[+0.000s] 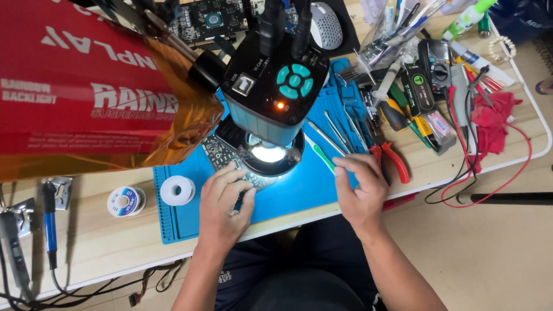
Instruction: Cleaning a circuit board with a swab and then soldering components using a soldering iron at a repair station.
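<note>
Head view: a seated person is working at a cluttered light-wood counter, with both hands resting on a blue work mat beneath a digital microscope whose ring light is glowing. The left hand is lying palm down, its fingers curled over the near edge of a dark circuit board, pinning it flat rather than lifting it; the board is sitting directly ahead of that hand and partly under the lens, its long axis running from upper left toward lower right. The right hand is resting well apart to the right, at the mat's edge, fingers bent loosely around a slim green-handled tool; whether it is gripping the tool or only touching it cannot be told. The left hand is clearly the nearer of the 2 to the board. 2 solder spools are sitting to the left, one on the mat and one just off it, and a blue-handled soldering iron is lying further left. Red-handled pliers are lying just beyond the right hand, with a multimeter and red test leads behind. A red box is filling the upper left. A pale tiled floor is showing to the right of the counter.
</note>
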